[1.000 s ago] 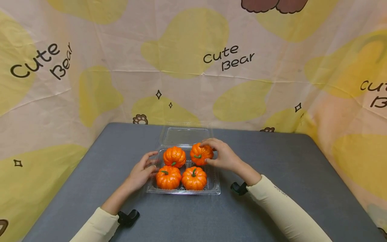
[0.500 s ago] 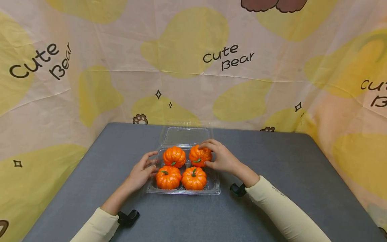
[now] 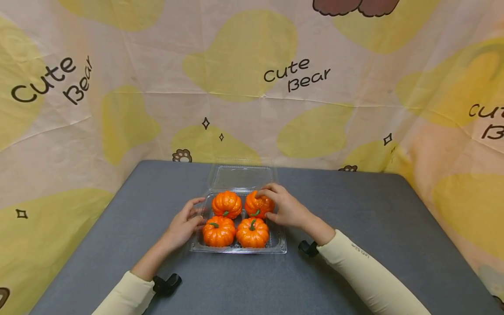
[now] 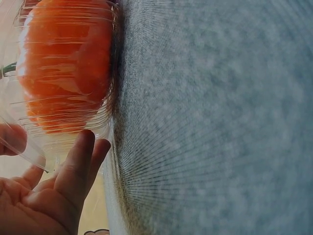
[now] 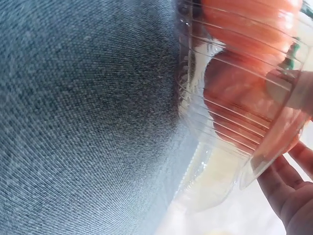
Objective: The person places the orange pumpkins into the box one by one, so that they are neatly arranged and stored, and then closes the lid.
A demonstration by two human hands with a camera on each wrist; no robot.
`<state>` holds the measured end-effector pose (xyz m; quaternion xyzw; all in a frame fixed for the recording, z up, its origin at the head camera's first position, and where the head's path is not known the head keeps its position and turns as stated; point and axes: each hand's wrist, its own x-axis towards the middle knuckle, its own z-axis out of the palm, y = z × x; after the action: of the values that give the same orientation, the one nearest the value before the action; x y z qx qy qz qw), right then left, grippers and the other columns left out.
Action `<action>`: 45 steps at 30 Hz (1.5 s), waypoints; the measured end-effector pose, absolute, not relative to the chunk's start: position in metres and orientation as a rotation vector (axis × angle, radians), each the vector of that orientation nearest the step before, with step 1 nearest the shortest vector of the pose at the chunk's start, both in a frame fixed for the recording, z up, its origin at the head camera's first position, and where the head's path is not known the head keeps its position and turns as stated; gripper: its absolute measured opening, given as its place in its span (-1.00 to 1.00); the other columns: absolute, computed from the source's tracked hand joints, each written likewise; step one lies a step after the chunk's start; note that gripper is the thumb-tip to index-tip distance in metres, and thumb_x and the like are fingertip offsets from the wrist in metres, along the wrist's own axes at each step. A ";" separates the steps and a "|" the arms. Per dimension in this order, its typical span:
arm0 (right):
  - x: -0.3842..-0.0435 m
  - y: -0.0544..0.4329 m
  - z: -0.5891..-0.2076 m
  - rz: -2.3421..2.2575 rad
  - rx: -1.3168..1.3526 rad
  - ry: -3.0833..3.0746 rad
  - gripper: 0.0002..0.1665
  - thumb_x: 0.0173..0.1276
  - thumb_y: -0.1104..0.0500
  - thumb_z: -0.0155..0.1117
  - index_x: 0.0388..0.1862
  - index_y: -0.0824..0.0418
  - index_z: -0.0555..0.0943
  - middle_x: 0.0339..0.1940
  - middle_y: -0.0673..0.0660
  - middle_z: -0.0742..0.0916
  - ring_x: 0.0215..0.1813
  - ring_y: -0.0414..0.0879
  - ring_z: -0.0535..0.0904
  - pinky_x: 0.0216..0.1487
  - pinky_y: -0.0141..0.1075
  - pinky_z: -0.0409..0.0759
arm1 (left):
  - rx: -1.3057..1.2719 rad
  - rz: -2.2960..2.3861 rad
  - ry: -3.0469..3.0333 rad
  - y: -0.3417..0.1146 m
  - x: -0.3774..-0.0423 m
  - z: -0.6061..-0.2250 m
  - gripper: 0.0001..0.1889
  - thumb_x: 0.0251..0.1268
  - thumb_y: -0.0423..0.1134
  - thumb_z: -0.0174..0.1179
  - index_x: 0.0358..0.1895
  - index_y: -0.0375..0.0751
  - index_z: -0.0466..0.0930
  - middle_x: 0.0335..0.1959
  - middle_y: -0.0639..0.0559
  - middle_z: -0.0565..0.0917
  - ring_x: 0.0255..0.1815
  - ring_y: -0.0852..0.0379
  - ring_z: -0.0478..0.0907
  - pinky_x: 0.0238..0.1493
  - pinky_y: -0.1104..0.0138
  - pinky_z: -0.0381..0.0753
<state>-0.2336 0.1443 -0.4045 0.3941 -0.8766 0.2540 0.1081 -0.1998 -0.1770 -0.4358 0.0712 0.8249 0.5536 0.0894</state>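
A clear plastic clamshell box (image 3: 238, 251) holds several orange toy pumpkins with green stems. Its left wall is pinched by my left hand (image 3: 184, 225), with the thumb over the rim and the fingers (image 4: 78, 161) outside, below a front pumpkin (image 4: 68, 63) seen through the ribbed side. At the back right, my right hand (image 3: 287, 208) grips a pumpkin (image 3: 253, 204), fingers on its top and thumb on its near side. That pumpkin (image 5: 239, 95) tilts with its stem toward me. Beside it sit the back left pumpkin (image 3: 226, 203), the front left one (image 3: 218, 232) and the front right one (image 3: 253, 234).
Behind the box, its transparent lid (image 3: 242, 177) lies folded back, near the far table edge. A grey cloth-covered table (image 3: 354, 218) spreads around it. Past the table hangs a printed curtain (image 3: 236, 57) with yellow patches and lettering.
My right hand has shifted slightly left and nearer to me, and the back right pumpkin has moved with it. The left hand and the box stay in place.
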 end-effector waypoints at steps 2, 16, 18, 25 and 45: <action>-0.233 0.144 -0.405 0.730 1.175 -2.571 -0.40 -0.03 0.33 0.49 0.07 0.15 0.57 0.10 0.19 0.56 0.15 0.10 0.48 0.11 -0.07 0.55 | 0.212 1.647 2.454 -0.177 -0.200 -0.436 -0.46 0.40 -0.38 -0.10 0.43 -0.11 0.13 0.31 -0.40 0.40 0.07 -0.16 0.60 0.00 0.13 0.67; -0.235 0.145 -0.406 0.828 1.112 -2.596 -0.46 0.03 0.29 0.46 0.06 0.12 0.60 0.09 0.14 0.59 0.09 0.07 0.51 0.06 -0.06 0.58 | 0.224 1.653 2.455 -0.178 -0.200 -0.438 -0.46 0.40 -0.38 -0.09 0.43 -0.11 0.14 0.30 -0.40 0.41 0.07 -0.16 0.60 0.02 0.11 0.66; -0.236 0.148 -0.404 0.947 1.041 -2.600 -0.50 0.08 0.28 0.42 0.06 0.13 0.60 0.08 0.15 0.60 0.06 0.09 0.54 0.01 -0.05 0.61 | 0.228 1.658 2.449 -0.178 -0.200 -0.438 -0.46 0.40 -0.38 -0.09 0.43 -0.11 0.13 0.30 -0.40 0.40 0.07 -0.16 0.59 0.01 0.11 0.66; -0.250 0.160 -0.404 1.328 0.628 -2.596 -0.60 0.25 0.23 0.32 0.09 0.17 0.59 0.10 0.20 0.60 0.13 0.22 0.54 0.02 -0.01 0.64 | 0.234 1.670 2.440 -0.178 -0.200 -0.437 -0.46 0.39 -0.39 -0.09 0.43 -0.12 0.13 0.30 -0.40 0.40 0.07 -0.15 0.59 0.01 0.12 0.66; -0.283 0.160 -0.429 1.834 0.062 -2.618 -0.54 0.42 0.23 0.12 0.26 0.33 0.45 0.11 0.34 0.58 0.03 0.14 0.64 -0.01 -0.12 0.67 | 0.247 1.673 2.448 -0.178 -0.199 -0.436 -0.46 0.40 -0.39 -0.10 0.43 -0.14 0.13 0.28 -0.43 0.42 0.04 -0.14 0.62 -0.01 0.13 0.67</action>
<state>-0.2826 0.1603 -0.4293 0.0193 -0.8186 0.5734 -0.0279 -0.1987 -0.1782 -0.4358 0.0826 0.8200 0.5602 0.0831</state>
